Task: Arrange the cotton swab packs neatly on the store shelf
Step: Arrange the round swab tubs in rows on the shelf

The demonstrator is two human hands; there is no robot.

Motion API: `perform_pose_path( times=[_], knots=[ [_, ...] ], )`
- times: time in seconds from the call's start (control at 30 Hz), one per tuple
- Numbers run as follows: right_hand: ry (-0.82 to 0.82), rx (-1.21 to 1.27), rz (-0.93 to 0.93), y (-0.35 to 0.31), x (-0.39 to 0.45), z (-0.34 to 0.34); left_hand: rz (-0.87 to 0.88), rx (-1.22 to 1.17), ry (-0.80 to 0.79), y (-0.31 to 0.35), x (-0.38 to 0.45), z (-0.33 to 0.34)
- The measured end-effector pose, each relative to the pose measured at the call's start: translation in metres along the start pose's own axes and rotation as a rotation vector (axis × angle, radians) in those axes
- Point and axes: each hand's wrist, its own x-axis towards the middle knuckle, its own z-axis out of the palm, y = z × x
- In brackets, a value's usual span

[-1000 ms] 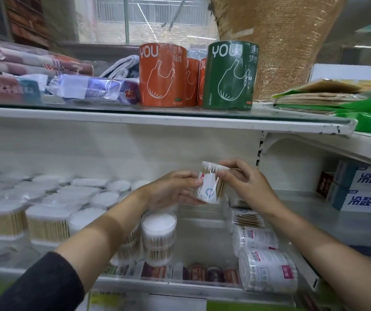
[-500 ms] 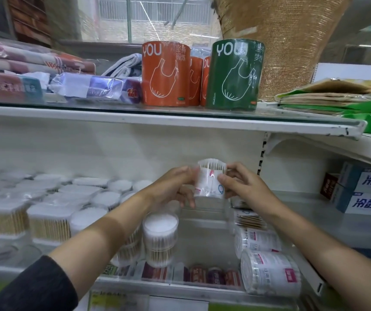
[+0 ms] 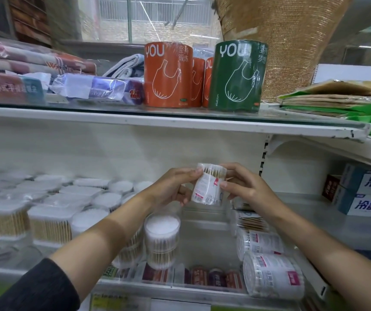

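Observation:
Both hands hold one round clear cotton swab pack (image 3: 208, 187) with a white label, upright and slightly tilted, above the middle of the shelf (image 3: 180, 288). My left hand (image 3: 175, 187) grips its left side and my right hand (image 3: 242, 187) pinches its right side. Below it stands another upright round swab pack (image 3: 162, 239). Several round and square swab packs (image 3: 49, 223) fill the shelf's left part. Two labelled round packs (image 3: 272, 277) lie on their sides at the right front.
The upper shelf edge (image 3: 180, 124) runs just above my hands, carrying orange and green bag rolls (image 3: 238, 75). Blue and white boxes (image 3: 366, 191) stand on the neighbouring shelf at right. A shelf upright (image 3: 264, 153) sits behind my right hand.
The pack has been turned between my hands and now shows its label side. Both hands rose slightly and stayed on it.

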Motion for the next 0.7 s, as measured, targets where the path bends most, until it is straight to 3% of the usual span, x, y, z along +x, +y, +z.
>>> perform_pose_path(
  times=[0.53,0.7],
  knots=[
    [0.021,-0.162,0.024,-0.012,0.002,0.002,-0.024,0.096,0.021,-0.001,-0.002,-0.001],
    [-0.006,-0.439,0.099,-0.019,0.017,0.001,-0.033,0.13,0.309,0.0,0.002,-0.005]
  ],
)
